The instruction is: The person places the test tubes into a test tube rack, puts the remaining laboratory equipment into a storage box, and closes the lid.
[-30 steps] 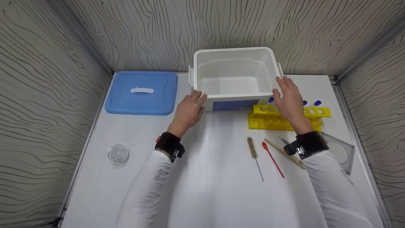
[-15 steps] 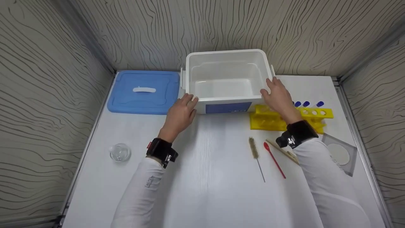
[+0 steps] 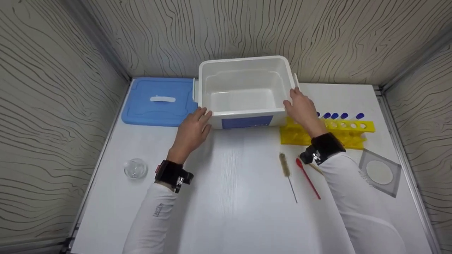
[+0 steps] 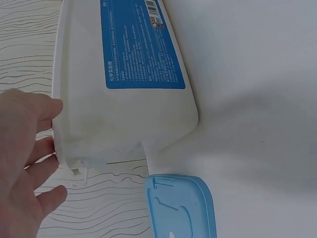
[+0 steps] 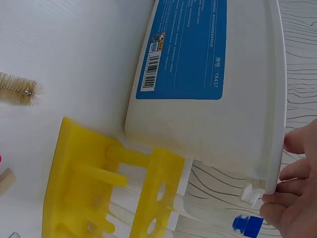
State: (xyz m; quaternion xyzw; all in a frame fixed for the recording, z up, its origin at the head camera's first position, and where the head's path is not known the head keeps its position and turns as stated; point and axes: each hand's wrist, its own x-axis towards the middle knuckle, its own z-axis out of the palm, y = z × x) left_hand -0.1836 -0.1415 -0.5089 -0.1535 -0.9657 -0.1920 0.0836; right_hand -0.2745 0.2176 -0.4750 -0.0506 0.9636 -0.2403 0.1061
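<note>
An open white plastic box point(image 3: 243, 113) with a blue label point(image 4: 143, 44) stands against the back wall. My left hand point(image 3: 191, 130) rests its fingertips at the rim's front left corner, fingers spread and relaxed. At the front right corner, my right hand point(image 3: 303, 111) touches the rim with nearly straight fingers, the thumb toward the front. Beside the box on the left lies a blue lid point(image 3: 159, 113) with a white handle, partly overlapped by the box's side handle. Below my right hand stands a yellow test tube rack point(image 5: 158, 193) holding blue-capped test tubes point(image 5: 247, 225), partly hidden by hand and wrist.
A small round glass vessel point(image 3: 135, 169) stands at the left. Toward the right lie a bristle test tube brush point(image 3: 284, 165), a red spoon point(image 3: 308, 178) and a wooden tool point(image 3: 316, 169) partly under the right wrist. A grey square with a white disc point(image 3: 379, 173) is near the right edge.
The box has slid left along the wall, and both hands have moved left with it. Its side handle now overlaps the blue lid, and more blue caps show beside the right hand.
</note>
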